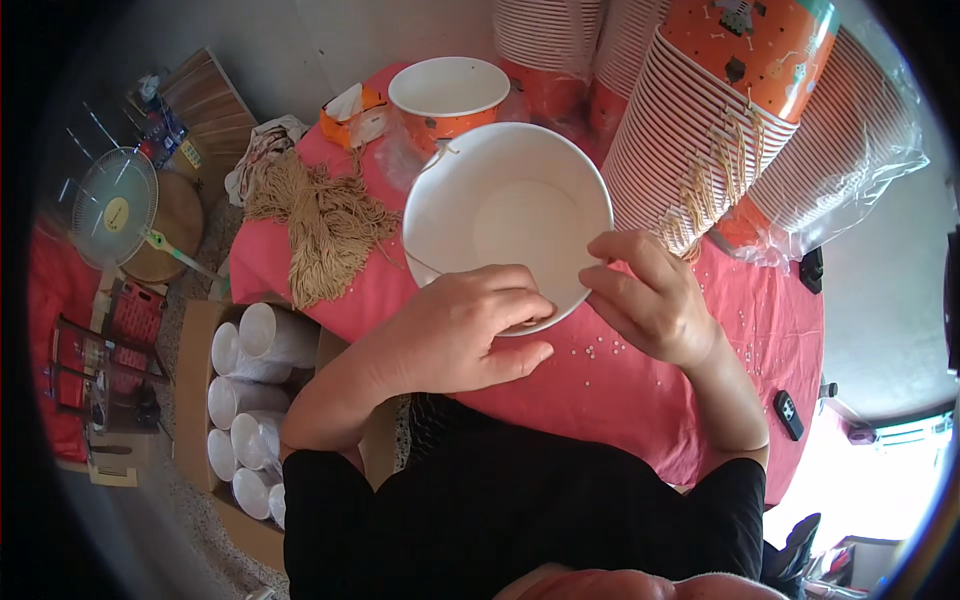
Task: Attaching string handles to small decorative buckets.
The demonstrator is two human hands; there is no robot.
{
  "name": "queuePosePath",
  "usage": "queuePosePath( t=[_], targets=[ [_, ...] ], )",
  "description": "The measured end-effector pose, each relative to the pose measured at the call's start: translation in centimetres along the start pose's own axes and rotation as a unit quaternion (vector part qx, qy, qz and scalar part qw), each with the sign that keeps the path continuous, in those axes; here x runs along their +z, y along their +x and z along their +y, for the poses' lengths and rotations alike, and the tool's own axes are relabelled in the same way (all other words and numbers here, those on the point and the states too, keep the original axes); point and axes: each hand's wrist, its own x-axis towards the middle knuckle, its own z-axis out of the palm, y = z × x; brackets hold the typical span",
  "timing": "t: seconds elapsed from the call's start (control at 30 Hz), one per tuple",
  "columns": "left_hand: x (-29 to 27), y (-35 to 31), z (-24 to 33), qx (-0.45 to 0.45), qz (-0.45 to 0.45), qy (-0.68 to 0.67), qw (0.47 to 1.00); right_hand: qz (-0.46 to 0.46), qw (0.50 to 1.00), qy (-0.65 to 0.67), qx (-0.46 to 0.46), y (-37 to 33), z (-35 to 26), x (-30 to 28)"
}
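Keeping the white-lined bucket (512,215) steady matters: right hand (655,303) pinches its right rim, left hand (462,328) curls over its near rim, grip unclear.

Box (196,395) left of bucket (525,220), probably on floor (197,520).

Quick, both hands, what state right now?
Left hand: curled over the near rim, holding the white-lined bucket.
Right hand: partly closed at its right rim; whether gripping cannot be told.

Both bare forearms (335,405) angle inward, the left hand (475,330) palm-down with fingers curled and thumb extended, the right hand (652,298) bent at the knuckles.
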Motion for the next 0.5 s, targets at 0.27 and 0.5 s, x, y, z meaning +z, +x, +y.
queuePosePath(
  t=[0.27,0.5],
  targets=[
    [0.2,1.3,-2.5,-0.065,0.103,-0.068,0.99,0.092,0.988,0.065,0.107,0.8,0.4,1.5],
    [0.5,1.8,-2.5,-0.068,0.136,-0.081,0.985,0.1,0.993,0.044,0.054,1.1,0.2,3.5]
  ],
)
